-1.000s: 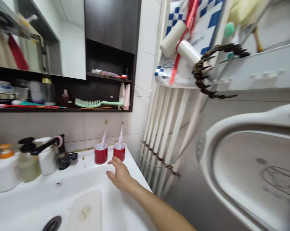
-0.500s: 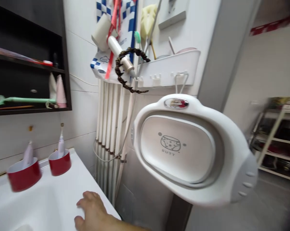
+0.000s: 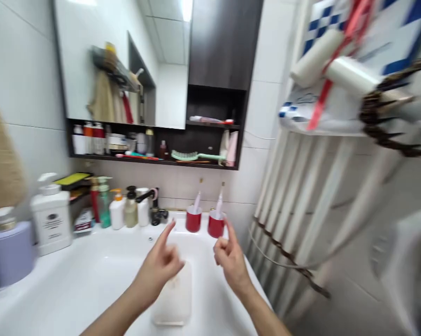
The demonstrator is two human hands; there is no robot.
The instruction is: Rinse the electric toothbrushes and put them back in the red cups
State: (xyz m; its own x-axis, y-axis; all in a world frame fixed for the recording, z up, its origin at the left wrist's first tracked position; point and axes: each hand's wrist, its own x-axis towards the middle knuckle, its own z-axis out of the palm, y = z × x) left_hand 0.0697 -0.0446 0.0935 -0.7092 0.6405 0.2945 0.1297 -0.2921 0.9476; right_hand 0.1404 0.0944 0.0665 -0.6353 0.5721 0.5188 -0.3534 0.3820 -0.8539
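Over the white sink (image 3: 101, 266), my left hand (image 3: 161, 266) has its index finger stretched out and its thumb apart, with nothing in it. Its other fingers are curled. To the right, my right hand (image 3: 231, 261) also points with the index finger, the fingertip overlapping the edge of a red cup (image 3: 216, 227); touch cannot be told. That cup holds an electric toothbrush (image 3: 219, 205). A second red cup (image 3: 193, 221) beside it holds another electric toothbrush (image 3: 197, 201). Below my left hand, a pale rectangular tray-like piece (image 3: 175, 303) lies in the sink.
A black faucet (image 3: 156, 210) stands at the sink's back, beside several pump bottles (image 3: 117, 210). Above hangs a dark mirror cabinet (image 3: 224, 51) with a green hairbrush (image 3: 196, 156). White pipes (image 3: 301, 196) and a hanging hair dryer (image 3: 353, 77) are at the right.
The view has swung left, bringing the sink, mirror and bottles into sight. My left hand has come into view, and my right hand has its index finger extended near the cups.
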